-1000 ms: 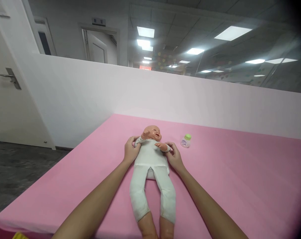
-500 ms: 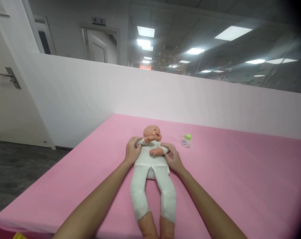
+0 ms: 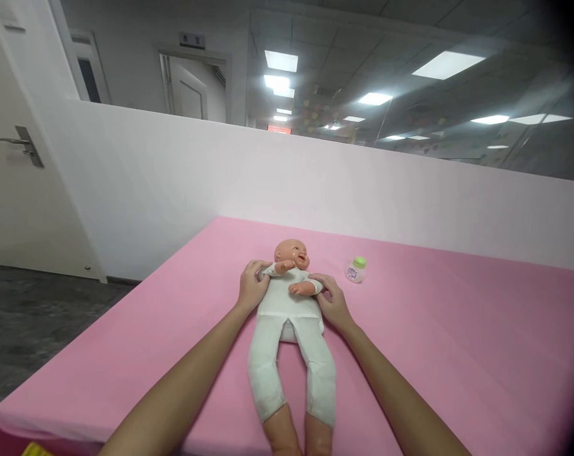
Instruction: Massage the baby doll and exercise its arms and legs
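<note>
A baby doll [image 3: 289, 304] with a white cloth body lies on its back on the pink-covered table [image 3: 457, 329], head away from me and legs toward me. My left hand [image 3: 254, 284] is closed around the doll's upper arm on the left side. On the other side, my right hand [image 3: 333, 299] curls its fingers over the doll's other arm near the shoulder. Both thumbs rest close to the doll's sides. The doll's forearms are bent over its chest, and its feet are cut off by the lower edge of the view.
A small clear bottle with a green cap [image 3: 356, 270] stands right of the doll's head. Behind the table runs a low white wall [image 3: 315, 177] with glass above. A door [image 3: 25, 158] is at the left. Something yellow [image 3: 36, 449] shows at the bottom left corner.
The doll's forearm on the right side has shifted very slightly to the right with my right hand. My left hand keeps its place; the view has tilted a little.
</note>
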The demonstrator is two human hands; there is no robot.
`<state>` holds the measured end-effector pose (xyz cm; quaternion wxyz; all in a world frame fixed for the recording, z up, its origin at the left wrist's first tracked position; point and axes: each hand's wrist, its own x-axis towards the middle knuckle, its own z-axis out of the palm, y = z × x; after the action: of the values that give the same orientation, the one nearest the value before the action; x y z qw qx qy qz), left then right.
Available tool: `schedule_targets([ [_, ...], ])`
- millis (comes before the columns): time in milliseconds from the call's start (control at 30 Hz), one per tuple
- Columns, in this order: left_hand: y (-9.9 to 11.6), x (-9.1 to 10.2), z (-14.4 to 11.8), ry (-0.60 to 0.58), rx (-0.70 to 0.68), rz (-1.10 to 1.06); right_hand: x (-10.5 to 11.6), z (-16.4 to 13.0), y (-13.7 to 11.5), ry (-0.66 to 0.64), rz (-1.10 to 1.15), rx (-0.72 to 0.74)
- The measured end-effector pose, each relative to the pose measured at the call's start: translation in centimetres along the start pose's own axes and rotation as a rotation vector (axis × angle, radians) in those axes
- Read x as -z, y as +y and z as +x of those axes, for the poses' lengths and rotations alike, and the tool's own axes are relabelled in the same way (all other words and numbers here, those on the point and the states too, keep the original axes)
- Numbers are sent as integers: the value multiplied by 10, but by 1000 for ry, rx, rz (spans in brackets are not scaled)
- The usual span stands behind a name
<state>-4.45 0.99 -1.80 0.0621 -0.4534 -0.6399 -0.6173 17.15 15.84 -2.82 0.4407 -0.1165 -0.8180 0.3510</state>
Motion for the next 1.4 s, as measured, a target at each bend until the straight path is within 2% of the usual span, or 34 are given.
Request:
schedule_targets([
  [200, -7, 2, 3, 58, 127, -66, -2, 1, 3, 45, 107, -130],
  [467, -10, -4, 0, -42, -19, -68, -1, 0, -1, 19, -6, -9],
  [733, -8, -1, 1, 7, 98, -97, -2, 1, 3, 85, 150, -145],
  [867, -4, -1, 1, 12, 88, -76, -1, 0, 0, 62, 110, -115],
  [1033, -6, -1, 2, 16, 108, -82, -1, -1, -7, -4, -13, 13],
  [1267, -11, 1, 4, 87, 188, -188, -4, 0, -1, 43, 127, -165],
  [1400, -12, 2, 5, 131, 222, -171, -5, 0, 4, 39, 106, -160],
])
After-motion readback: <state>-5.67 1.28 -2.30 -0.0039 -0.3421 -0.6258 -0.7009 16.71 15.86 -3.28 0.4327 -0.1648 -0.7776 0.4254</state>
